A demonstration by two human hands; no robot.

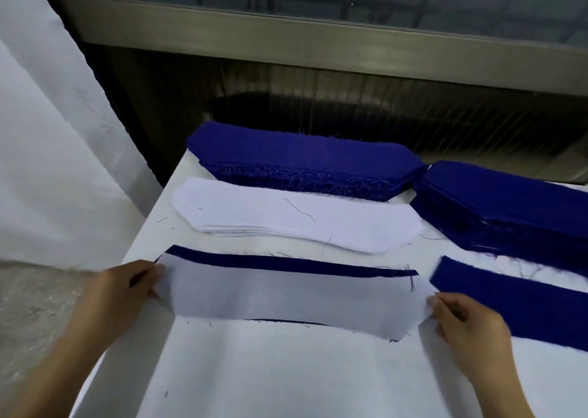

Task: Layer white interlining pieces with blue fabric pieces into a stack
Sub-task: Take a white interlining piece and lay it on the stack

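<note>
Interlining piece (296,296) pinched by left hand (124,290) and right hand (467,325) over blue piece (286,260)

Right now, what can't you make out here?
Head view:
Blue piece: mostly covered by the white interlining piece; only edges show.
Right blue stack: cut off by the right frame edge.
White stack: layers too fine to count.
Loose blue piece: partly behind the right hand, cut off at the frame edge.

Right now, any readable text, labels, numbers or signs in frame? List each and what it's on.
None readable. No print shows on the white interlining piece that the left hand and right hand pinch, the interlining stack, the blue fabric stacks or the table. The dark marks are loose threads, not writing.
</note>
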